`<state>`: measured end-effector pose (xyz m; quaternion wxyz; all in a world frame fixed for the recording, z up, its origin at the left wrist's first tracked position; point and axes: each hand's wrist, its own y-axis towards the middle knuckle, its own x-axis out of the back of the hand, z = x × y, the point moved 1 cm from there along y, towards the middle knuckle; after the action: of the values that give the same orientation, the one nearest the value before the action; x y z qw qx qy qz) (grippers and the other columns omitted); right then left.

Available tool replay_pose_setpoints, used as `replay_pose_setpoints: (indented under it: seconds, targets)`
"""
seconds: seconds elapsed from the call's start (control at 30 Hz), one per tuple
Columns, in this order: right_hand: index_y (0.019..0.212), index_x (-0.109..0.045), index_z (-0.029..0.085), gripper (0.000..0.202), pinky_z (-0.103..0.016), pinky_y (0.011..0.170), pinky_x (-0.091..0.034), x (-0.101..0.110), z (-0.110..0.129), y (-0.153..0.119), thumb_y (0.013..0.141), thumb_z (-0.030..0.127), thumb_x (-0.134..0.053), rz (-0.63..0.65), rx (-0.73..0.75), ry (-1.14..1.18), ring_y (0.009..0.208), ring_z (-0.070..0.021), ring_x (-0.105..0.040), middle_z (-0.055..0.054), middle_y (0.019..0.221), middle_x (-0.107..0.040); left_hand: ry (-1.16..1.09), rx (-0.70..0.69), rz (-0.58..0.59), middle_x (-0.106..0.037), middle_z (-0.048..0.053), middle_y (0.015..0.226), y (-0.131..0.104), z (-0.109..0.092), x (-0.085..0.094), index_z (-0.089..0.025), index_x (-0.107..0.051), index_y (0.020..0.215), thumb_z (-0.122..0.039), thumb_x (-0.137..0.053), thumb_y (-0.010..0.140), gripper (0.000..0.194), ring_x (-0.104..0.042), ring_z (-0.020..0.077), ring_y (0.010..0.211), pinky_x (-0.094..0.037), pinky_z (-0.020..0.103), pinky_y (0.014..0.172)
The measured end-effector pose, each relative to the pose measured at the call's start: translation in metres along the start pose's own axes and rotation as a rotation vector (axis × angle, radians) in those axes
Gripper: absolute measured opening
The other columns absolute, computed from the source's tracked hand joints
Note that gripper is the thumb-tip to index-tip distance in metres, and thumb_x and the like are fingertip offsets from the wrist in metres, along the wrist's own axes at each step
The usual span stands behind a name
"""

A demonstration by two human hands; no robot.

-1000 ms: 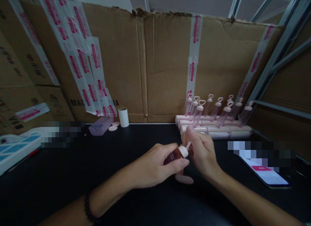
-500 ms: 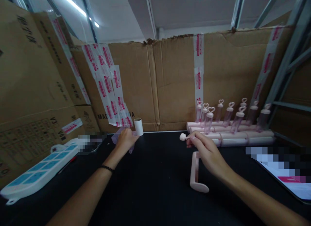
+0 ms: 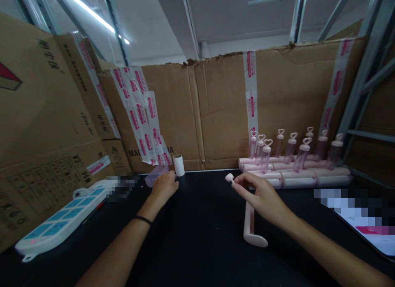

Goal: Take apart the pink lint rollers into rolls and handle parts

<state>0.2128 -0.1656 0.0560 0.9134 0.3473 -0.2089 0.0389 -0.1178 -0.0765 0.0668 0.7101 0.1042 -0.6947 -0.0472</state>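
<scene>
My right hand (image 3: 259, 192) pinches the thin stem of a small pale pink cap-like piece (image 3: 229, 178) between thumb and fingertips, above the black table. Partly behind that hand stands a pale pink bracket-shaped part (image 3: 248, 225) with a rounded flat foot. At the left, my left hand (image 3: 165, 186) has its fingers curled in, beside a translucent purple tray (image 3: 153, 176). Whatever those fingers hold is hidden from view. A short white tube (image 3: 178, 165) stands upright just beyond the left hand.
Several clear pink tubes with heart-shaped tops (image 3: 300, 155) stand on pale pink cylinders (image 3: 298, 182) at the back right. A power strip (image 3: 61, 221) lies left, a phone-like screen (image 3: 361, 225) right. A cardboard wall (image 3: 222, 114) closes the back.
My left hand has turned and drawn slightly nearer; the purple piece seen under it before is out of sight. My right hand still pinches the pink piece, its fingers shifted. The camera view has tilted slightly.
</scene>
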Motion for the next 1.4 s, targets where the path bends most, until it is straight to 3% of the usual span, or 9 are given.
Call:
replay_pose_setpoints:
  seconds: [0.33,0.57,0.73,0.9,0.97,1.07,1.17,1.3,1.4]
  targets:
    - [0.091,-0.064,0.015,0.020,-0.028,0.068,-0.048,-0.023,-0.017,0.016,0.097,0.034,-0.059,0.174,-0.038,-0.107,0.076,-0.0179,-0.065,-0.003,0.083,-0.069,-0.109,-0.011,-0.029,-0.065,0.010,0.120,0.005,0.010,-0.012,-0.015,-0.062,0.121,-0.035,-0.062,0.097,0.032,-0.066,0.0232,0.104,-0.057,0.044,0.089]
    - [0.089,-0.068,0.014,0.013,-0.031,0.076,-0.053,-0.089,-0.031,0.079,0.094,0.026,-0.068,0.322,0.019,-0.280,0.080,-0.0168,-0.066,-0.004,0.087,-0.070,-0.153,-0.018,-0.053,-0.065,0.010,0.120,0.005,0.007,-0.021,-0.015,-0.062,0.121,-0.035,-0.063,0.097,0.032,-0.066,0.0233,0.105,-0.057,0.044,0.089]
    - [0.111,-0.066,0.015,0.022,-0.038,0.082,-0.059,-0.138,-0.047,0.133,0.100,0.033,-0.063,0.357,-0.020,-0.399,0.092,-0.0191,-0.068,-0.007,0.109,-0.068,-0.181,-0.020,-0.093,-0.065,0.010,0.122,0.001,0.004,-0.025,-0.015,-0.062,0.122,-0.035,-0.063,0.097,0.032,-0.066,0.0236,0.106,-0.057,0.044,0.090]
    - [0.117,-0.064,0.015,0.025,-0.039,0.083,-0.059,-0.160,-0.044,0.160,0.100,0.033,-0.063,0.342,0.011,-0.398,0.095,-0.0200,-0.068,-0.008,0.114,-0.067,-0.225,-0.079,-0.106,-0.065,0.010,0.121,-0.005,0.000,-0.020,-0.016,-0.063,0.120,-0.035,-0.062,0.097,0.030,-0.066,0.0232,0.105,-0.057,0.044,0.090]
    - [0.116,-0.065,0.015,0.024,-0.039,0.083,-0.059,-0.156,-0.040,0.161,0.100,0.033,-0.063,0.315,0.038,-0.378,0.095,-0.0198,-0.068,-0.008,0.113,-0.067,-0.256,-0.130,-0.097,-0.066,0.009,0.119,-0.008,-0.008,-0.015,-0.015,-0.063,0.119,-0.035,-0.062,0.097,0.030,-0.066,0.0229,0.104,-0.057,0.044,0.090]
    - [0.110,-0.066,0.015,0.022,-0.038,0.082,-0.059,-0.131,-0.032,0.155,0.100,0.034,-0.063,0.232,0.076,-0.346,0.091,-0.0186,-0.068,-0.006,0.107,-0.068,-0.320,-0.211,-0.066,-0.068,0.008,0.112,-0.019,-0.032,-0.009,-0.015,-0.065,0.114,-0.038,-0.061,0.098,0.029,-0.067,0.0212,0.099,-0.057,0.043,0.088]
    - [0.097,-0.068,0.014,0.020,-0.036,0.081,-0.056,-0.089,-0.018,0.139,0.100,0.033,-0.062,0.108,0.114,-0.308,0.084,-0.0173,-0.067,-0.003,0.094,-0.070,-0.393,-0.307,-0.019,-0.071,0.007,0.097,-0.042,-0.072,-0.003,-0.014,-0.068,0.101,-0.046,-0.055,0.099,0.035,-0.069,0.0203,0.090,-0.055,0.040,0.084]
    - [0.089,-0.070,0.018,0.024,-0.029,0.079,-0.051,-0.028,0.003,0.104,0.101,0.032,-0.054,-0.081,0.156,-0.235,0.084,-0.0178,-0.067,-0.003,0.087,-0.072,-0.466,-0.429,0.069,-0.075,0.012,0.088,-0.090,-0.130,0.003,-0.020,-0.072,0.086,-0.073,-0.049,0.088,0.058,-0.072,0.0306,0.083,-0.052,0.038,0.067]
    - [0.089,-0.070,0.019,0.026,-0.028,0.077,-0.050,0.006,0.008,0.075,0.099,0.035,-0.053,-0.193,0.152,-0.172,0.085,-0.0196,-0.068,-0.003,0.086,-0.073,-0.479,-0.492,0.121,-0.076,0.010,0.081,-0.119,-0.162,0.005,-0.023,-0.073,0.081,-0.073,-0.055,0.082,0.053,-0.073,0.0340,0.083,-0.052,0.039,0.068]
